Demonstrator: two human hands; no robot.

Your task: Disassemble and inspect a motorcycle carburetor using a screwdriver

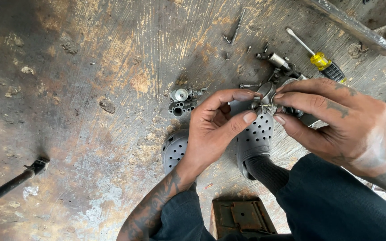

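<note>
Both hands meet over the grey perforated clogs (255, 138), above the stained floor (90, 134). The left hand (213, 129) and right hand (336, 120) pinch a small metal part with thin wire ends (266, 103) between their fingertips. This looks like fine fitting work, and it calls for a steady grip. A grey carburetor body (182, 100) lies just left of the hands; a yellow-handled screwdriver (320, 58) and loose screws (235, 29) lie nearer the floor's far edge.

- Floor (90, 134): rough concrete, stained rusty brown, pitted and matt.
- Clogs (255, 138): matt grey foam plastic, holed.
- Casting (182, 100): dull grey metal with one shiny round face.
- Screwdriver (320, 60): glossy clear yellow plastic handle, black grip, bright steel shaft.
- Screw (237, 27): dark, threaded metal.
- Trousers (336, 201): dark matt cloth.
- Plate (242, 216): rusty metal.
</note>
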